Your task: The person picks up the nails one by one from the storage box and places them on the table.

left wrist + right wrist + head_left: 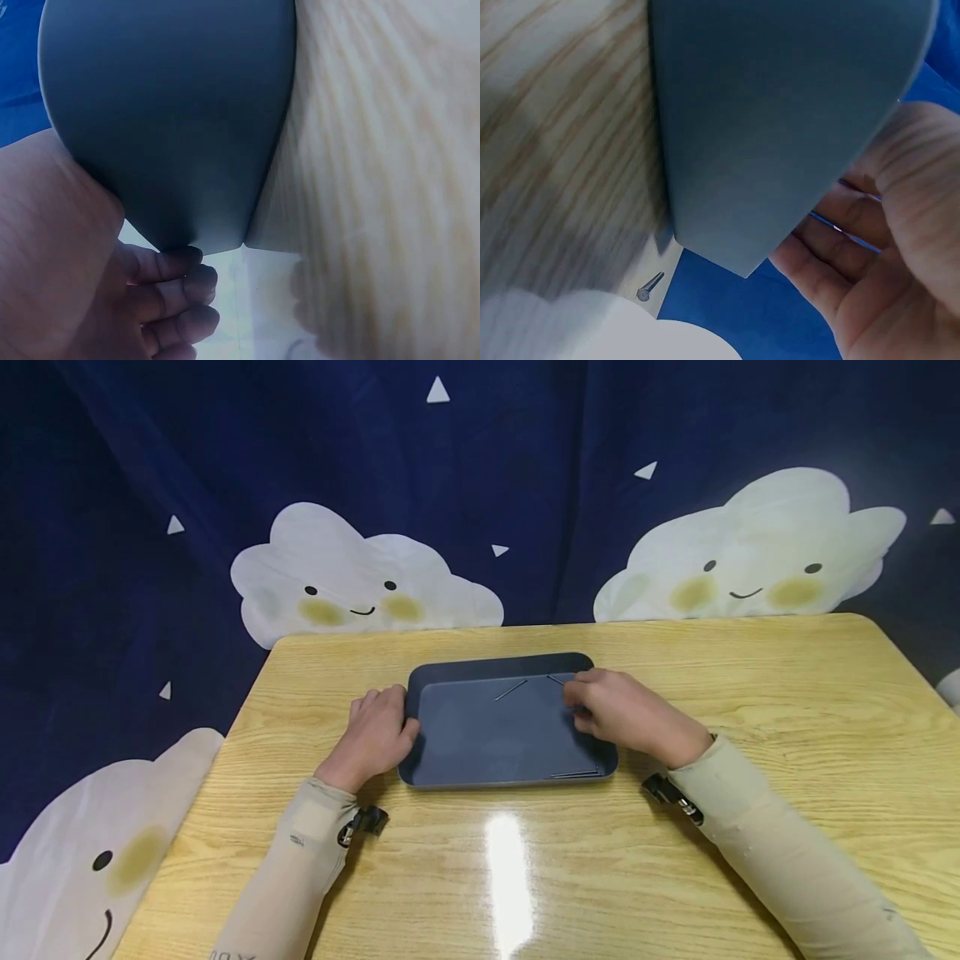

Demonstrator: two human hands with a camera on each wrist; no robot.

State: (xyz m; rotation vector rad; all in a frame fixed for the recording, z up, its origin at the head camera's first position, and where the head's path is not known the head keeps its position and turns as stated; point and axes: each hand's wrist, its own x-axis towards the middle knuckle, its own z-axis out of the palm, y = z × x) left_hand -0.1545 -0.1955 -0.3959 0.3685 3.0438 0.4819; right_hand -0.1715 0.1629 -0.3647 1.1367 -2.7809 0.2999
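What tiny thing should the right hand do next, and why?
Maybe the right hand should pinch the thin metal pin peeking out beside it: it looks closest of those in view, and the left hand holds the left end of the tray, which could keep it steady. I can't tell whether the right hand holds anything.

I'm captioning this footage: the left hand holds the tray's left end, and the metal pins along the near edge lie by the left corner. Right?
Not quite: those metal pins lie by the near right corner, as the head view shows. The left hand does hold the tray at its left end.
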